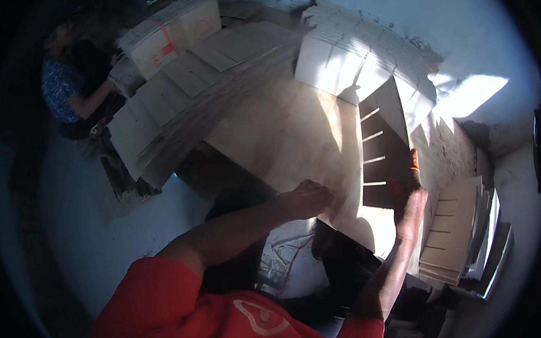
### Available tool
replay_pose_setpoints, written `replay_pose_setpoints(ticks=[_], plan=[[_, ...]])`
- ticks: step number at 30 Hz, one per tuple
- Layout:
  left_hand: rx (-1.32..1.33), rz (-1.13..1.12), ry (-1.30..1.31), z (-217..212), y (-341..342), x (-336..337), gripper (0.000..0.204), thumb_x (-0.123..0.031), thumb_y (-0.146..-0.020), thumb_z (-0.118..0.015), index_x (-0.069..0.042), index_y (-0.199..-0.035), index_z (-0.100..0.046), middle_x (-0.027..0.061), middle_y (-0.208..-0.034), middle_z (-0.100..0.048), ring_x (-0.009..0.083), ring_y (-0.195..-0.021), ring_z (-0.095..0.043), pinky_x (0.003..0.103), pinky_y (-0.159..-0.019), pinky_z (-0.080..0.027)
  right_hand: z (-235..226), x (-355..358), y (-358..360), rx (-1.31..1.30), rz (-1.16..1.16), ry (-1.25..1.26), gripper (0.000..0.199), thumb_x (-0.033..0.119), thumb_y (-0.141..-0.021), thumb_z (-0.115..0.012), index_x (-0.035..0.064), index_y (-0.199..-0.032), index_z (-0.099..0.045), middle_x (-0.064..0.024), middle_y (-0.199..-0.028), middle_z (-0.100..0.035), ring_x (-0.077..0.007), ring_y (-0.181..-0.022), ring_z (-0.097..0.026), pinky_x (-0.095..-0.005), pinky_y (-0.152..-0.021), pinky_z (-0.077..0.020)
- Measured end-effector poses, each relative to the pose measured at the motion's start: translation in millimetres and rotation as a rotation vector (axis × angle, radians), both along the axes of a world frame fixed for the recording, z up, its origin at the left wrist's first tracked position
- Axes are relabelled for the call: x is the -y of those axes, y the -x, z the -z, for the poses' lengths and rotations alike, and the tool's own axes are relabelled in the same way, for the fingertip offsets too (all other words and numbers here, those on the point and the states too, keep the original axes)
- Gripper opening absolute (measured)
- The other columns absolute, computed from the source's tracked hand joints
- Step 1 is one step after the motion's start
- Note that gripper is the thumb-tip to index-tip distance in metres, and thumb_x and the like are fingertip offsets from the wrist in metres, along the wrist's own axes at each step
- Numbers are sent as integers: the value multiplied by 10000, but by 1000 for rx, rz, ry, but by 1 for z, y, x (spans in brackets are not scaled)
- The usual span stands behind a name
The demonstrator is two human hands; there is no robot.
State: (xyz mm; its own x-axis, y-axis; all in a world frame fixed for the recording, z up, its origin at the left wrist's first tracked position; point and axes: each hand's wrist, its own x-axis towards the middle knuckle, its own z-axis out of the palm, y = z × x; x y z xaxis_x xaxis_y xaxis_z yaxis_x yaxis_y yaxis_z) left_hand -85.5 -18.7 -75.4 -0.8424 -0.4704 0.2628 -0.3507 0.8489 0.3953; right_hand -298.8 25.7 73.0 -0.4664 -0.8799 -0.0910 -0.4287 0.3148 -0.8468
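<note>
Left hand (308, 199): flat, palm down, fingers together, pressed on the near edge of a large cardboard sheet (281, 138). The sheet runs away from this hand toward the far stacks, its long axis leading forward and slightly left from the knuckles; most of it lies beyond the fingertips. Right hand (409, 202): upright beside a slotted panel (383, 158), fingers extended along the panel's right edge, orange fingertips showing; whether it grips the edge or only steadies it cannot be told. The panel stands tilted just to the left of this hand, slots cut in from its left side, its long axis running up and away from the palm. It lies between the two hands, nearer the right hand, apart from the left. Beyond both hands: a white stack (344, 63) of cut sheets in sunlight. Right of the right hand: slotted stack (451, 233), lower down. Far left of the left hand: flat brown sheets (182, 88), a carton (168, 34), and a seated person (68, 87).
</note>
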Motion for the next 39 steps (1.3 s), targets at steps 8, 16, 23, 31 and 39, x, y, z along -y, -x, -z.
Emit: replay_pose_setpoints(ticks=[8,16,23,31,39], plan=[[277,4,-306,-59,46,67,455,-219,-799,-672,13,-1177,-569,232,-961,-635,335,-902,-638,428,-818,-481,12,3,55,-475,248,444,614,76,-915,-556,231,-1454,-307,-135,-1247,-585,-232,-991,-651,-347,-829,-542],[-228,-173,55,-84,145,189,514,-200,-739,-734,21,-1156,-530,180,-985,-612,328,-1045,-532,408,-852,-448,35,3,68,-380,346,540,611,-40,-889,-552,113,-1441,-338,-106,-1265,-586,-186,-1121,-574,-335,-982,-450],[14,-317,378,-87,203,242,682,-262,-669,-783,-51,-1236,-467,50,-1275,-478,266,-1202,-404,447,-1008,-363,29,5,62,-116,407,548,599,-76,-898,-512,121,-1438,-342,-96,-1328,-528,-198,-1167,-536,-366,-1004,-446],[141,-362,648,-57,218,284,301,29,-756,-539,-64,-1039,-489,75,-1088,-522,255,-1069,-490,398,-896,-405,32,9,64,-299,438,434,683,-105,-850,-573,136,-1442,-332,-107,-1279,-569,-199,-1120,-573,-351,-980,-466],[75,-253,559,-71,219,292,200,20,-755,-544,-61,-932,-497,105,-923,-575,282,-960,-533,399,-827,-458,36,15,67,-381,437,489,693,-123,-836,-577,123,-1437,-337,-110,-1325,-529,-203,-1141,-559,-346,-959,-482]])
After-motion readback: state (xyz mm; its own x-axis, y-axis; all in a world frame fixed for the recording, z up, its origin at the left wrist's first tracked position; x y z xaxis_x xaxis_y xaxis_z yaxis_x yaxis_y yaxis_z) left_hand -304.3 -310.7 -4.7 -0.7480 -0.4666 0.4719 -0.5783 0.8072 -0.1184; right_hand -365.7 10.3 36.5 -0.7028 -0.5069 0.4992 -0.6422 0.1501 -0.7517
